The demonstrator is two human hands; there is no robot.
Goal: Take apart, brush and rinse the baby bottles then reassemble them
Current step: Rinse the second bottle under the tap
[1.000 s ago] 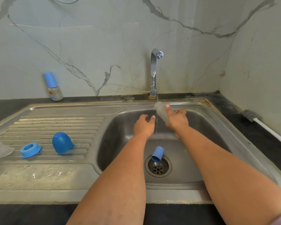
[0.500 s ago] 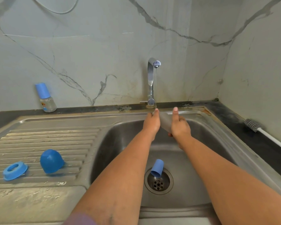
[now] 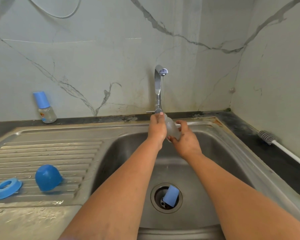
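Water runs in a thin stream from the chrome curved tap (image 3: 158,87) at the back of the stainless steel sink (image 3: 220,153) in the head view. Under the stream, above the basin, both hands hold the clear plastic baby bottle body (image 3: 172,128), which is tilted with its upper end toward the tap. The left hand (image 3: 157,128) is clenched around the bottle's left side, its fingertips reaching up by the tap base. The right hand (image 3: 187,139) grips the bottle's lower right side, fingers curled round it from beneath and thumb near the bottom.

Down in the basin, a small light-blue plastic cap (image 3: 171,196) lies tilted in the round metal drain (image 3: 154,196).

On the ribbed draining board at the left, a dark-blue domed plastic cover (image 3: 48,177) lies on its side, and just beside it to the left rests a light-blue plastic screw ring (image 3: 7,187).

On the dark counter (image 3: 249,129) behind the board, an assembled small baby bottle with a blue cap (image 3: 44,107) stands upright against the marble-patterned wall.

On the counter right of the sink lies a grey-bristled bottle brush with a white handle (image 3: 274,141).
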